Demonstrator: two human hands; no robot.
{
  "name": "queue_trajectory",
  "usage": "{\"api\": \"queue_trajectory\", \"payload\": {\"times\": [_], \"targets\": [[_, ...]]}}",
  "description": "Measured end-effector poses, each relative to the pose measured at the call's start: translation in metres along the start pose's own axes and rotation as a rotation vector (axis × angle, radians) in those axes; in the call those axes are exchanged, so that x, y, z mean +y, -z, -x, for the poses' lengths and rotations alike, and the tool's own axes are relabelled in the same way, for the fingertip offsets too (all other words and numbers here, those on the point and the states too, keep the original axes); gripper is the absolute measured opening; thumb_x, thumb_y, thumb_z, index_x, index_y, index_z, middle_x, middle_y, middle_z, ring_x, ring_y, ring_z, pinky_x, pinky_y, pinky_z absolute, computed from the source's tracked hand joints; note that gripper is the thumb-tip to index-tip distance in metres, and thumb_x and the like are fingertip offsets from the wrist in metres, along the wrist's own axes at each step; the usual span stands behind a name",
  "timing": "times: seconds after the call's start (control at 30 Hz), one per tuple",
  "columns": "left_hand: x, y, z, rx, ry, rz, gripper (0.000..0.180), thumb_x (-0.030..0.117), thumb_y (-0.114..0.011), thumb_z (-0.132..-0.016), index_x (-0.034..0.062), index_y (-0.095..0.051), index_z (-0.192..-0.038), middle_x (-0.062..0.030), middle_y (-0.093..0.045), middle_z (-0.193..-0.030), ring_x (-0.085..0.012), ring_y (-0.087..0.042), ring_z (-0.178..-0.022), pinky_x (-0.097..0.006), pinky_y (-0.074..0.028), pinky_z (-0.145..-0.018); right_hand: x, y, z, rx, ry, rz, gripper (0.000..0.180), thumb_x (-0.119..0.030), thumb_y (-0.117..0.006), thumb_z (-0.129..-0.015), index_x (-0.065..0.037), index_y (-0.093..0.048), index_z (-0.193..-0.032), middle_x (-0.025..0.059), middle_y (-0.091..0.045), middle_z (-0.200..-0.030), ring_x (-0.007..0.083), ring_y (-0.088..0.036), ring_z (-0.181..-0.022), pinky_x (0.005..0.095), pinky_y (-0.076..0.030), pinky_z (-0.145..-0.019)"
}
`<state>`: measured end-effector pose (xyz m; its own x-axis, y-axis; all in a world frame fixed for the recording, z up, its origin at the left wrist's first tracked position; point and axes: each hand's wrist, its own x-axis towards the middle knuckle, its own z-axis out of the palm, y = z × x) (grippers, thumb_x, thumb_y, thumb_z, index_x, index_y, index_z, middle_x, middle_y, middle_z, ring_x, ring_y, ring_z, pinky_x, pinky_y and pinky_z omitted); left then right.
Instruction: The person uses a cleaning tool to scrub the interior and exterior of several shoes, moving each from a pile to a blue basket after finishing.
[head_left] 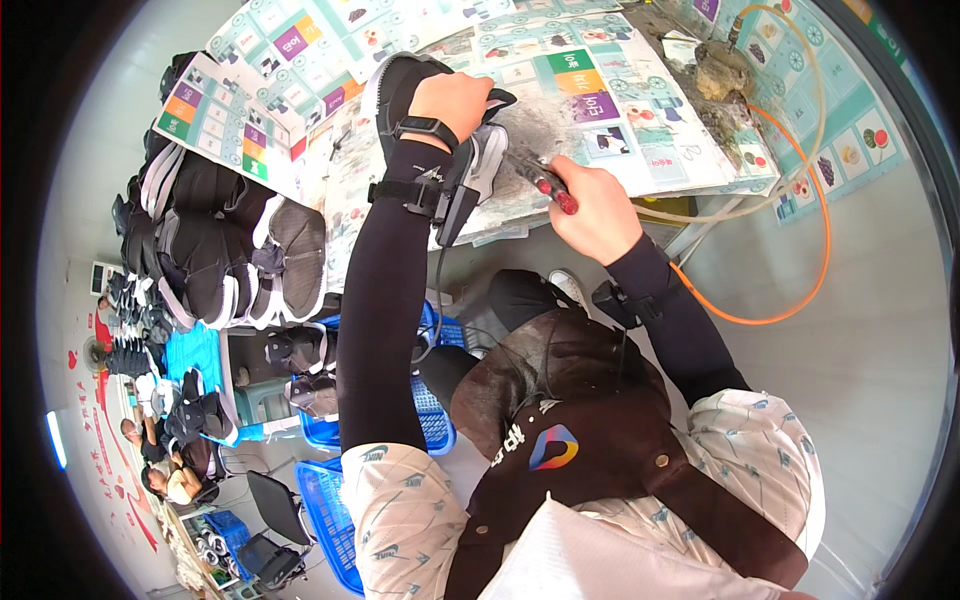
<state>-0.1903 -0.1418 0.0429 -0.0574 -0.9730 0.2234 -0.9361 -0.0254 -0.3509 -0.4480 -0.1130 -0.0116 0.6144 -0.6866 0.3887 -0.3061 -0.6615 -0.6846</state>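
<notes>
L arm's straight out fwd, L hand (450,108) back-up, curled over blk shoe (396,92) & holding it down on the tabletop (345,215); fingertips hidden. R elbow's bent, forearm angled up-left, R hand (598,212) wrapped round red-handled tool (549,186), far end aimed twd shoe, contact unclear.

Fills the upper middle of the frame as a workbench (655,45), ending just above centre. Covered mostly by overlapping printed sheets (655,150), pale with green, orange and purple blocks. Stained grey toward the upper right. Carries a rough tan lump (722,72) there. Lies beneath a dark shoe (398,88) left of top centre, with any contact hidden.
</notes>
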Motion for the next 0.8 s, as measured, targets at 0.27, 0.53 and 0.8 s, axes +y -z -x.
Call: {"api": "queue_trajectory", "payload": {"times": [0.27,0.53,0.8], "targets": [[-0.001,0.005,0.010,0.067,0.015,-0.060,0.017,0.027,-0.064,-0.097,0.0165,-0.073,-0.106,-0.0108,-0.075,-0.087,-0.0325,-0.075,-0.085,-0.046,-0.058,-0.068,0.000,-0.008,0.011,-0.226,0.005,-0.031,0.016,-0.009,-0.059,-0.081,0.002,-0.065,-0.092,0.0301,-0.066,-0.080,0.0506,-0.066,-0.082,0.0576,-0.051,-0.074],[0.005,0.003,0.055,0.346,0.106,-0.235,0.019,0.011,-0.063,-0.088,0.0181,-0.063,-0.105,0.0005,-0.064,-0.089,-0.0249,-0.065,-0.090,-0.036,-0.058,-0.068,0.015,0.005,-0.012,-0.042,-0.032,-0.243,0.022,-0.013,-0.068,-0.086,0.001,-0.067,-0.103,0.0263,-0.066,-0.082,0.0493,-0.065,-0.084,0.0510,-0.050,-0.071],[-0.023,0.043,0.042,0.660,0.134,-0.299,0.032,0.009,-0.063,-0.085,0.0167,-0.062,-0.117,-0.0002,-0.063,-0.094,-0.0249,-0.063,-0.092,-0.034,-0.058,-0.069,0.014,0.013,-0.015,-0.062,-0.127,-0.356,0.024,-0.007,-0.065,-0.082,0.001,-0.068,-0.105,0.0216,-0.069,-0.082,0.0433,-0.068,-0.081,0.0415,-0.052,-0.071]]}}
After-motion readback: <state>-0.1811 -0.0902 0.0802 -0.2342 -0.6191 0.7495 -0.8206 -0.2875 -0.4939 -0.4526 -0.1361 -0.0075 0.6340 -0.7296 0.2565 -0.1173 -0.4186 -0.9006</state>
